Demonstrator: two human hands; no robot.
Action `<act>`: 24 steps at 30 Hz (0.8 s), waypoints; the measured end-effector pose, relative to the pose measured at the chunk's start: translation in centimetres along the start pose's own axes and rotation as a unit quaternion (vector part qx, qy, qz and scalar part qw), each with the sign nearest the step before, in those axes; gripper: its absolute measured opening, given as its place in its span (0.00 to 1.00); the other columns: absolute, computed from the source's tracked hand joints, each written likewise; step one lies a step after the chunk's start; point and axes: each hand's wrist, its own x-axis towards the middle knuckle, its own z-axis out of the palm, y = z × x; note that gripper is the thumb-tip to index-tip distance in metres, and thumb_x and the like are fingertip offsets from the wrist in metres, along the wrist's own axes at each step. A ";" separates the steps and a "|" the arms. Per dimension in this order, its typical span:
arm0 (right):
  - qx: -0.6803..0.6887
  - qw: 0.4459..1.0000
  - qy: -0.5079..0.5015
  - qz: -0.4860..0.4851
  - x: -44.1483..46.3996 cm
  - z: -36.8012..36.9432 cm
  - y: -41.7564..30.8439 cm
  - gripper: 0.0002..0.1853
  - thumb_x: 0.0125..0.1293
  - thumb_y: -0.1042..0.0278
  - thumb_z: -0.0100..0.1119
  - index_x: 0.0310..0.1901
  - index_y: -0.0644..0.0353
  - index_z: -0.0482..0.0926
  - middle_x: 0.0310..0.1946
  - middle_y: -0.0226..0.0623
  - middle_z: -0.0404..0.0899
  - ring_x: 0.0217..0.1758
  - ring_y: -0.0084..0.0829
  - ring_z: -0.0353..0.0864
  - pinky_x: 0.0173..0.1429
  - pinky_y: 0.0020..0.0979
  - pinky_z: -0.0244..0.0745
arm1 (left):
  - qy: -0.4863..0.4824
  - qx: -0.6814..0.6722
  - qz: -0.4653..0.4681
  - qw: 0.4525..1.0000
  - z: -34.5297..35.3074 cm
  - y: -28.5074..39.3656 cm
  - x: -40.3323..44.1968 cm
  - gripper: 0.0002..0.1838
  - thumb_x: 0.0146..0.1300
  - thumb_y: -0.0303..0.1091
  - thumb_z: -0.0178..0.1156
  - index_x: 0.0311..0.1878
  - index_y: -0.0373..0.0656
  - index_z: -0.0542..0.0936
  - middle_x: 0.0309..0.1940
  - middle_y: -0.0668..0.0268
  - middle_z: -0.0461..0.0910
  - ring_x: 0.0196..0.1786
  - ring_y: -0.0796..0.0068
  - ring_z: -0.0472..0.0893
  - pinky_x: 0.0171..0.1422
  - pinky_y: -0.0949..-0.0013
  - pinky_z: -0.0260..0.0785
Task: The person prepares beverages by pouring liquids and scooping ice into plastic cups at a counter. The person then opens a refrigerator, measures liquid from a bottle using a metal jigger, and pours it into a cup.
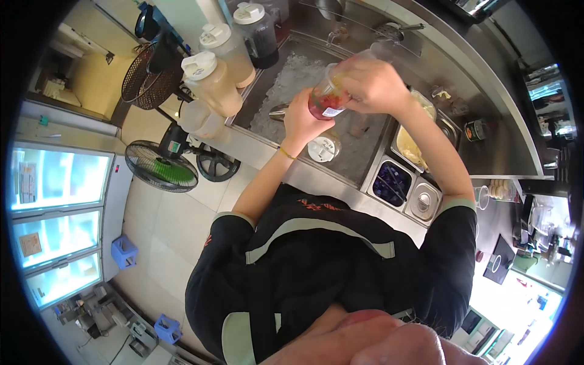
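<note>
My left hand (pixel 302 121) is wrapped round the lower part of a clear plastic cup (pixel 326 101), tilted over the ice bin. Red pieces with a little green show inside the cup, and a white label is stuck on its side. At the cup's mouth, my right hand (pixel 376 85) is closed with its fingers bent down. Whatever it grips is mostly hidden; a see-through rounded shape (pixel 382 50) shows just beyond its knuckles. Below the cup, a white-lidded jug (pixel 322 148) stands in the ice bin (pixel 281 85).
Several white-lidded pitchers (pixel 218 91) line the bin's left side. To the right are a steel pan of yellow food (pixel 409 146), a pan of dark contents (pixel 391 182) and a lidded steel pan (pixel 424 201). A standing fan (pixel 161 165) and glass-door fridge (pixel 58 213) are at left.
</note>
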 end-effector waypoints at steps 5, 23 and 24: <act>0.111 0.854 0.180 0.475 -3.7 -4.2 0.5 0.13 0.51 0.61 0.73 0.26 0.57 0.77 0.21 0.25 0.75 0.21 0.19 0.71 0.25 0.23 0.63 | -0.036 -0.044 -0.006 0.998 0.3 3.7 3.0 0.34 0.33 0.39 0.78 0.48 0.45 0.76 0.37 0.59 0.83 0.40 0.58 0.84 0.45 0.62 0.76; -0.090 0.609 0.579 0.534 -20.0 -24.1 18.8 0.17 0.66 0.58 0.61 0.36 0.69 0.81 0.28 0.40 0.80 0.27 0.32 0.77 0.28 0.30 0.70 | 0.019 -0.123 -0.131 0.984 -2.4 -0.9 9.6 0.34 0.33 0.46 0.78 0.45 0.42 0.76 0.38 0.57 0.84 0.41 0.59 0.85 0.46 0.61 0.76; -0.083 0.636 0.506 0.577 -23.1 -24.4 20.9 0.19 0.65 0.57 0.62 0.36 0.70 0.81 0.28 0.42 0.80 0.28 0.34 0.78 0.30 0.32 0.71 | 0.026 -0.120 -0.129 0.984 -2.6 -1.5 9.8 0.34 0.33 0.46 0.78 0.45 0.42 0.76 0.39 0.57 0.84 0.42 0.59 0.85 0.46 0.61 0.76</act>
